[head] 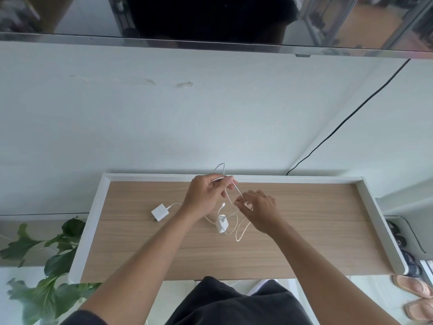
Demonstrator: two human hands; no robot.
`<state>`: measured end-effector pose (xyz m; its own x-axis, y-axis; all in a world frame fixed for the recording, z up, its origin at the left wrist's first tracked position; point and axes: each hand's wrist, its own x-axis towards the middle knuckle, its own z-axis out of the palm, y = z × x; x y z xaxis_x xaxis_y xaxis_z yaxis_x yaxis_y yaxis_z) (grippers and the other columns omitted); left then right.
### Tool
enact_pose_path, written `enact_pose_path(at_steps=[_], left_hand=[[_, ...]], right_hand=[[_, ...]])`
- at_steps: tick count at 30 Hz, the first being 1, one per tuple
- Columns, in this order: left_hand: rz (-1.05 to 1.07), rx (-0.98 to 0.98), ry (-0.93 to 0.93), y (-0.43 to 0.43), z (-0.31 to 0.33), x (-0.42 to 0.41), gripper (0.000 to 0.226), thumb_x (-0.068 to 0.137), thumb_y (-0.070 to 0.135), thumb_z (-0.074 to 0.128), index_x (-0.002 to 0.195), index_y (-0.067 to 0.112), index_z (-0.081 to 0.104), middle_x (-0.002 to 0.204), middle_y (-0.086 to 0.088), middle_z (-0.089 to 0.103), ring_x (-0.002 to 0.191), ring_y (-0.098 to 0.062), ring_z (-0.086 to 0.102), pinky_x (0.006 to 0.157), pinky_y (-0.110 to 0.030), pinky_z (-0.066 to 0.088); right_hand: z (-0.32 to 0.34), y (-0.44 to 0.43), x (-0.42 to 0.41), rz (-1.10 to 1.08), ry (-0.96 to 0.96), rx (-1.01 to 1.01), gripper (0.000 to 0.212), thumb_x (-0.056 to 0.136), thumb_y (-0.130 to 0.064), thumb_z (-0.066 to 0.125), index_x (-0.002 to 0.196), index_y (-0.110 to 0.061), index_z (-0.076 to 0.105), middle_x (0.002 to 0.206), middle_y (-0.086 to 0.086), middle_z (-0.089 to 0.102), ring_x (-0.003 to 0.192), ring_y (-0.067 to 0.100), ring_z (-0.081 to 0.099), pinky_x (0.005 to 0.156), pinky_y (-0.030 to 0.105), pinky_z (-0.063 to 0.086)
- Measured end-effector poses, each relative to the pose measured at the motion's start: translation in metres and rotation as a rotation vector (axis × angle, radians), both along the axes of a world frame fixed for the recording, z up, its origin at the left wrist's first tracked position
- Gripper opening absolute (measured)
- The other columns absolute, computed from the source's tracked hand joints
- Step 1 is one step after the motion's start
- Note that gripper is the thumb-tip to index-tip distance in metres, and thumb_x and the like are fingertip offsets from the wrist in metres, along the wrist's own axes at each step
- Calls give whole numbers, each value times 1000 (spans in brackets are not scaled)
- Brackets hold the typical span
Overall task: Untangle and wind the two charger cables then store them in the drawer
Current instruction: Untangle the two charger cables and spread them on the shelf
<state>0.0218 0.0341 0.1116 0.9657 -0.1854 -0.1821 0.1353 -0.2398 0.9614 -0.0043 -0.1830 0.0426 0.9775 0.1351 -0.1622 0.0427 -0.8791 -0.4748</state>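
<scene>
Dark clothing (234,303) fills the bottom edge, and two bare forearms reach from it over the wooden table (304,240). The left hand (206,194) is raised near the far rim with its fingers curled round a white cable; a thin loop (220,167) of that cable pokes up past its knuckles against the wall. The right hand (260,212) sits lower and just beside it, with thumb and fingertips pinching a strand. A short length of cable (237,190) runs straight between the two hands.

Below the hands the rest of the charger cables (241,231) lie in loose, overlapping loops on the wood, and one small connector tip (223,204) hangs among them. One white charger block (221,224) stands in that tangle, and a second block (159,212) lies to the left, its lead running under the left wrist.

A raised white rim (379,219) borders the table on the left, far and right sides. Bare wood stretches wide on both sides of the tangle.

Which strand belongs to which block cannot be told where they cross. A leafy plant (54,254) is cut off at the left, and pink slippers (412,287) at the right edge.
</scene>
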Motion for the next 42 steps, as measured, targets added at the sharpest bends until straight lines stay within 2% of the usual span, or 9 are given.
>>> enact_pose_path(at_steps=[3,9,19,25,28,32,36,39,42], left_hand=[[44,-114,6,0,10,0,27,109,34,69,99,16,86,94,-3,84,70,-16,66,71,-20,52],[147,-322,48,3,28,4,32,110,33,67,102,6,83,93,-7,80,75,-21,60,58,-21,37],[194,-461,54,13,37,5,33,107,41,68,93,14,81,98,-10,75,74,-19,58,62,-27,34],[259,-187,-36,18,29,9,29,111,40,65,101,18,83,94,5,80,68,-17,62,64,-19,50],[299,207,-88,32,4,15,17,106,32,69,116,27,82,111,9,81,86,-15,74,90,-31,59],[158,640,33,45,-19,16,55,106,39,65,159,28,54,151,-12,53,133,-33,64,108,-39,50],[44,987,165,38,-19,7,60,109,51,54,163,26,43,161,-23,31,126,-49,64,96,-48,54],[-20,901,-164,20,-20,-1,34,112,43,49,131,23,70,144,-8,53,120,-36,66,89,-47,57],[-300,679,-333,0,-29,-5,35,114,47,45,122,28,73,123,7,68,111,-21,70,89,-44,59]], right_hand=[[-1,1,0,-25,32,8,21,107,-50,58,110,-37,74,108,-20,68,112,14,57,105,50,44],[-4,-8,0,-93,75,4,23,109,-37,59,128,-41,72,139,-13,59,136,20,42,110,49,37],[-7,-26,2,-257,224,-174,43,107,-59,50,144,-43,64,152,-8,57,149,23,37,121,61,32],[-4,-21,6,-133,-9,-96,21,108,-44,63,124,-50,76,133,-26,67,139,13,47,121,53,30],[-4,-22,5,-114,-20,-121,20,108,-47,60,119,-49,77,119,-22,70,130,14,52,119,56,32],[0,-19,3,-114,20,-192,29,110,-54,52,120,-41,76,118,-13,72,131,19,50,115,56,34],[3,-17,3,-120,39,-208,32,108,-59,52,114,-39,76,114,-11,71,129,20,48,111,54,35],[7,-12,3,-107,47,-188,32,105,-63,55,112,-40,77,112,-14,70,128,18,48,109,52,35],[10,-5,3,-89,7,-130,34,103,-66,56,109,-40,78,107,-16,69,123,16,49,107,50,35]])
